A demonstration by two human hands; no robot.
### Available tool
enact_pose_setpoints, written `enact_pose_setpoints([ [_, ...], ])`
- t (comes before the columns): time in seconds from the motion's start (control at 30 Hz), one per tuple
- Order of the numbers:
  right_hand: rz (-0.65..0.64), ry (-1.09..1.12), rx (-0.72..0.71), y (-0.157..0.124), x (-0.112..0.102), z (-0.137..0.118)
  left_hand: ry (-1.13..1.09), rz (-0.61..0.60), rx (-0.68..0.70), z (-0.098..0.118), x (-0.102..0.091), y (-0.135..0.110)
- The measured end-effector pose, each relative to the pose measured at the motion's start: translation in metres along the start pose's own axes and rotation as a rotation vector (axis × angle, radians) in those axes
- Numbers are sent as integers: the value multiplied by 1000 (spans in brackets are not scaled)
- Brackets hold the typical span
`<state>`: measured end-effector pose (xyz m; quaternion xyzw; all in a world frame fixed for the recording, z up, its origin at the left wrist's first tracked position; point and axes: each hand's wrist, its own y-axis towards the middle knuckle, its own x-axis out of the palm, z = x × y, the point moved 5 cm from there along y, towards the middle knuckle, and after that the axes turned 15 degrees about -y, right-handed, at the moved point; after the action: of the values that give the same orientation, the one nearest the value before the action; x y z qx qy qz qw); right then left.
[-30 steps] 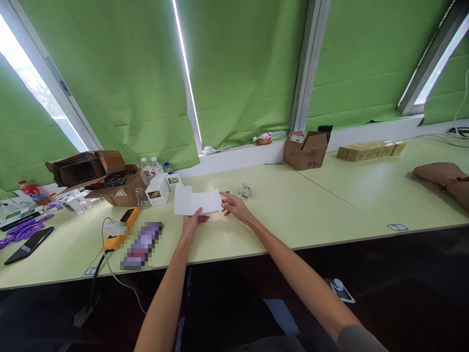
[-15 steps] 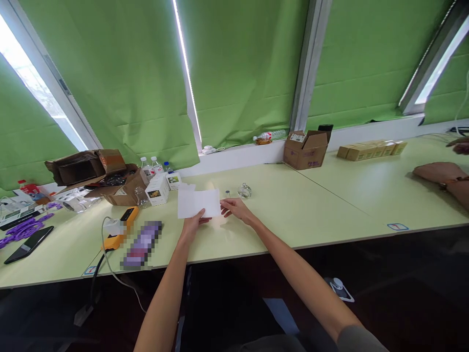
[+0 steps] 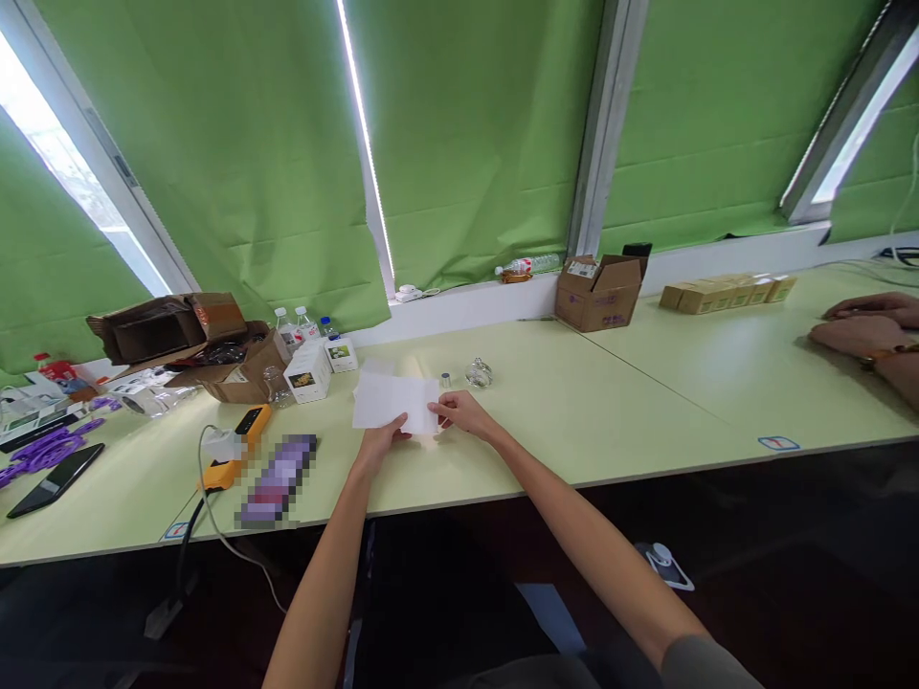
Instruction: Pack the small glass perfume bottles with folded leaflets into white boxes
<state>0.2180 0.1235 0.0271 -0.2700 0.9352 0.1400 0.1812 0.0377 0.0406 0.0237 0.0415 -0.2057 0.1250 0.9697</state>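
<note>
A flat white paperboard piece [image 3: 394, 402], with a paler flap at its far edge, is held between both hands above the table. My left hand [image 3: 382, 445] grips its near edge, thumb on top and fingers underneath. At the right corner, my right hand [image 3: 463, 413] pinches the board between thumb and fingers. Just beyond the right hand stands a small silver cap-like piece [image 3: 446, 380]. A clear, shiny glass-like object [image 3: 479, 373] sits a little to its right; its exact kind is unclear.
White printed boxes [image 3: 310, 371] and bottles stand at the left, beside open cardboard boxes [image 3: 240, 368]. A phone [image 3: 57, 480] and a yellow power strip [image 3: 236, 450] lie nearer. Right are a carton [image 3: 599, 292], small tan boxes [image 3: 725, 294] and another person's arms [image 3: 862, 340].
The white paperboard has shifted slightly right and its angle has changed. My right hand, formerly beside its edge, now pinches the corner. The other person's far hand has come down.
</note>
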Motion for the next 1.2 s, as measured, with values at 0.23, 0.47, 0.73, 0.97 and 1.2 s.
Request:
enact_pose_setpoints([
  [0.23, -22, 29, -28, -1, 1, -7, -6, 8, 39, 3, 0, -1],
  [0.47, 32, -11, -11, -3, -1, -7, 14, -56, 24, 1, 6, -3],
  [0.73, 65, 66, 29, -1, -4, -7, 34, -27, 112, 4, 4, -3],
  [0.97, 84, 43, 59, -2, -7, -4, 53, 23, 161, 9, 4, -4],
  [1.2, 140, 0, 96, 0, -11, 0, 139, -55, 132, 7, 12, -8],
])
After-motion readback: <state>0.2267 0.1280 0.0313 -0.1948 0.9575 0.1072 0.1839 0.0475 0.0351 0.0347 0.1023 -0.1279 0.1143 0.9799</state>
